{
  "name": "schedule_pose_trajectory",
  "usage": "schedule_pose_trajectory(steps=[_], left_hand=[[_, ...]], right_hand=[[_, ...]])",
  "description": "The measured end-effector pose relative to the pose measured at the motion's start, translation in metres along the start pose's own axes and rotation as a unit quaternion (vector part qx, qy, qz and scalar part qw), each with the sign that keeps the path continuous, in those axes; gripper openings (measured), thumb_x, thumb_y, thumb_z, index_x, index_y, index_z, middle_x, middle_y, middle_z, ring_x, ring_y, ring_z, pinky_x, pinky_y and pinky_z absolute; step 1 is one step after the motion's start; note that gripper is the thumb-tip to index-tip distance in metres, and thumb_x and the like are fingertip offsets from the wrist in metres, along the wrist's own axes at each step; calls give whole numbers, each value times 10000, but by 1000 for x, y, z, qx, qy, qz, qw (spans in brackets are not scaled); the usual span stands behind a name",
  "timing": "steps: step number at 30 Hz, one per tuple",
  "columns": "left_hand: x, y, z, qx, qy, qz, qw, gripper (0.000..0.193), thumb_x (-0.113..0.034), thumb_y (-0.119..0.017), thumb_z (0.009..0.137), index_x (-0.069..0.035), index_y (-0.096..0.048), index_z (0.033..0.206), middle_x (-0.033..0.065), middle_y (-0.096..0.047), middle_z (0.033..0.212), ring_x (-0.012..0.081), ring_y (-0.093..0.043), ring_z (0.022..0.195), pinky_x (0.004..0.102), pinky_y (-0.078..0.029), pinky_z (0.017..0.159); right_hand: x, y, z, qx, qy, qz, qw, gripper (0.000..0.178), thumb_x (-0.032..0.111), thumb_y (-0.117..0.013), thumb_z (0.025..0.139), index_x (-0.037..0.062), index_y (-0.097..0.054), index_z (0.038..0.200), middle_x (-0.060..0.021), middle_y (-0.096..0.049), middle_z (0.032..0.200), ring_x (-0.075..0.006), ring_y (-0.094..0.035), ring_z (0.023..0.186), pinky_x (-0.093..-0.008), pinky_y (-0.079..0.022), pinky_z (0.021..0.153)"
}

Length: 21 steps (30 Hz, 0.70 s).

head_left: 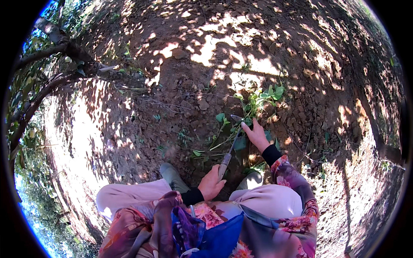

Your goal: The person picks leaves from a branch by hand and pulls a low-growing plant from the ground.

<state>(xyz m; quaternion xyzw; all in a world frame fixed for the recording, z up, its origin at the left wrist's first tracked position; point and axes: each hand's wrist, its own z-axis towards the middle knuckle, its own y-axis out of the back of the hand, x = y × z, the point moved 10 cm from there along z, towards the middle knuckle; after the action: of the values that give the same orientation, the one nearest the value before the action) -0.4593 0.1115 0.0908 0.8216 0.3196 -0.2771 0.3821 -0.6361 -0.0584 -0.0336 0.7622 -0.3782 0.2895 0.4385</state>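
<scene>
My left hand point(211, 183) is closed around the handle of a sickle point(224, 162). Its thin, curved blade point(235, 139) reaches forward, and the tip lies among leafy green weeds point(258, 102). My right hand point(257, 136) is at the base of these weeds, just right of the blade. Its thumb and forefinger reach around the stems; the other fingers are mostly hidden below. Loose stems point(217, 144) and broad leaves lie left of the blade, close to the soil.
Brown, cloddy soil point(185, 86) with patches of sun and shade spreads all around. A tree with low branches point(77, 51) stands at the far left. My boots point(173, 175) are on the ground below my bent knees. Small seedlings point(184, 136) grow left of the weeds.
</scene>
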Motion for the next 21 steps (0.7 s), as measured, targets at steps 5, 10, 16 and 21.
schedule_pose_trajectory(steps=[5,10,16,21], left_hand=[[-22,26,-9,13,-26,50,998,588,-184,-625,825,31,-328,1284,272,-515,1166,430,-522,1072,440,-444,882],[-37,79,-17,-30,-75,52,995,627,-190,-642,823,40,-335,1319,266,-500,1222,404,-513,1121,408,-442,913],[-34,145,-43,-176,-66,4,982,596,-114,-639,818,28,-357,1324,176,-561,1078,286,-580,944,361,-458,848],[33,154,-56,-211,64,-167,961,535,-69,-628,829,3,-394,1304,50,-556,947,122,-550,786,272,-476,717]], right_hand=[[31,28,-7,-36,-53,155,986,848,486,-653,820,-127,-360,1328,-258,-514,1251,-305,-517,1155,-363,-394,974],[52,65,8,7,15,440,898,209,166,-622,883,43,-585,1047,9,-607,960,-81,-533,869,-240,-409,806],[65,176,-2,-141,139,348,916,227,107,-631,875,22,-608,1084,1,-630,952,-81,-546,847,-249,-439,793],[58,289,-37,-320,43,-270,907,430,269,-658,751,7,-608,1088,-211,-644,979,-366,-609,914,-425,-486,793]])
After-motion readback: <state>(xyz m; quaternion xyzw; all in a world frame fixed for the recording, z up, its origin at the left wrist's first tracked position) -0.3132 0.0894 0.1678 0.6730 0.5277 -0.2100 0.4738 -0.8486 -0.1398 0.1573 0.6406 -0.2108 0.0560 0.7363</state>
